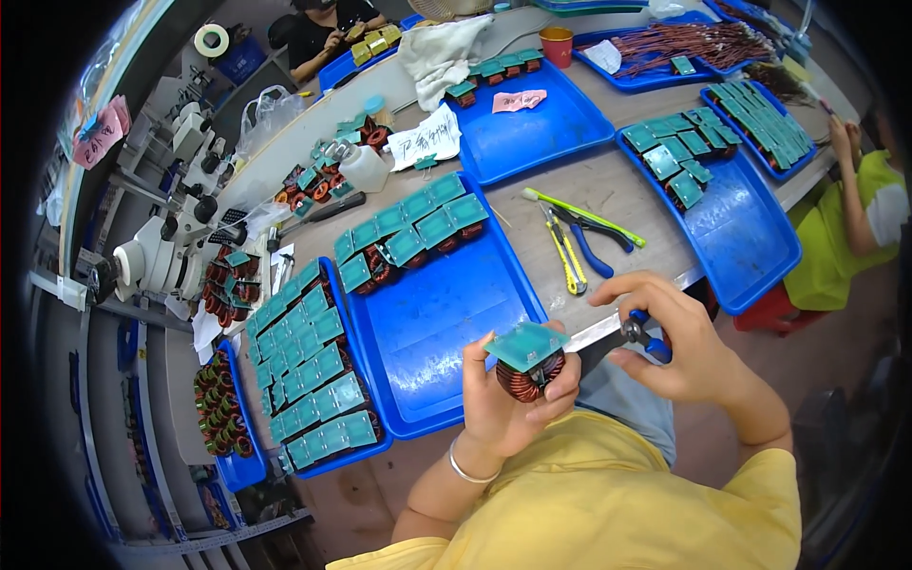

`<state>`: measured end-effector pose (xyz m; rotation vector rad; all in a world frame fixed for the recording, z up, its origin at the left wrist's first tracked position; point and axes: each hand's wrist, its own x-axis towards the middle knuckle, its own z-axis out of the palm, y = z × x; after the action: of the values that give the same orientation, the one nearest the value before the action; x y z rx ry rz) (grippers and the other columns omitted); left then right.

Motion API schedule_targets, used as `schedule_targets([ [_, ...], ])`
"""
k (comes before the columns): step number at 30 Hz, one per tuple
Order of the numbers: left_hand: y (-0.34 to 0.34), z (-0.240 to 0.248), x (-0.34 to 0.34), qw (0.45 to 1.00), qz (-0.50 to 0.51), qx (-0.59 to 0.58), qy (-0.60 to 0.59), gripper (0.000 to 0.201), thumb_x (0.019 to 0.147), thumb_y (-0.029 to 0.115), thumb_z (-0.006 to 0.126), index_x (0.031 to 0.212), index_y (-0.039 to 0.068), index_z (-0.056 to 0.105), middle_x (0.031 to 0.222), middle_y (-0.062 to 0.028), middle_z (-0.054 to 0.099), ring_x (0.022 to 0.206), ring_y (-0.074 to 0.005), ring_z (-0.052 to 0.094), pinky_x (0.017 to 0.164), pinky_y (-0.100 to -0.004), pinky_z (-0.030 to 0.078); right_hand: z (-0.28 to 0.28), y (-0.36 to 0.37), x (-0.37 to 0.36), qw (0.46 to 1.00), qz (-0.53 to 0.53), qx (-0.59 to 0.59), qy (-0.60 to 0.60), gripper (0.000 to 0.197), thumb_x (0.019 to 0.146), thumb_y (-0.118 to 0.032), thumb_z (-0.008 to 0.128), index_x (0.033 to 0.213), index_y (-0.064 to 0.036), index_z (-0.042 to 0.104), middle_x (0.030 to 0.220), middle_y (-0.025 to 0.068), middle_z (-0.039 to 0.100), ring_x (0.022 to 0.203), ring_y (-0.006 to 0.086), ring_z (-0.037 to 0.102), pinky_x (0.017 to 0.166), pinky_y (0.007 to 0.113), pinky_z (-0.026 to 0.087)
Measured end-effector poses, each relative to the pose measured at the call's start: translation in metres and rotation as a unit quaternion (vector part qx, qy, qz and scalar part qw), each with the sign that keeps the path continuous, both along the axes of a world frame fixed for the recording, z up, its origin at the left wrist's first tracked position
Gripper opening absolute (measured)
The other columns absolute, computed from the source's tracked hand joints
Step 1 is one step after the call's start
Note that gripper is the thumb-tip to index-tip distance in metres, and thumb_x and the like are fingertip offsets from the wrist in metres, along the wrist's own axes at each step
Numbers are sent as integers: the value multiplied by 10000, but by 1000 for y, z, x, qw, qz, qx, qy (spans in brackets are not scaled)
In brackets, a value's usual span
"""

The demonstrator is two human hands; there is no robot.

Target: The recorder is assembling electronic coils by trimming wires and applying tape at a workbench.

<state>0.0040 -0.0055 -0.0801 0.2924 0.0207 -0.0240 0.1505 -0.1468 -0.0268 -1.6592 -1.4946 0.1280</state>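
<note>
My left hand (487,410) grips a copper-wound ring coil (525,382) with a green circuit board (525,346) on top, held in front of my body. To its right, my right hand (692,350) has a pair of blue-handled cutters (655,348) in the palm. Its thumb and forefinger are spread apart, and the tool's dark head points toward the coil without touching it. Just beyond my hands lies a blue tray (456,332), with several similar board-topped coils (413,231) along its far side.
A yellow utility knife (564,249), dark blue-handled pliers (591,242) and a green stick (589,217) lie on the table. More coil trays stand left, such as one blue tray (347,456), and right, another blue tray (750,271). Co-workers sit at the far left and the right.
</note>
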Motion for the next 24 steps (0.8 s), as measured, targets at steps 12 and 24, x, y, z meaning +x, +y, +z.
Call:
schedule_targets([
  [12,-4,-3,5,982,-32,110,148,644,825,556,271,1126,16,448,733,-111,521,522,-140,438,399,-203,301,-1,19,-1,969,104,-122,186,484,647,-177,785,999,-18,494,1028,101,580,911,199,577,786,294,463],
  [24,65,-27,11,765,92,625,126,359,899,246,474,1168,10,488,1153,-151,543,803,-173,574,709,-266,475,-19,-33,63,958,-238,73,142,368,644,-174,766,896,-33,540,859,73,576,788,125,533,689,271,438],
])
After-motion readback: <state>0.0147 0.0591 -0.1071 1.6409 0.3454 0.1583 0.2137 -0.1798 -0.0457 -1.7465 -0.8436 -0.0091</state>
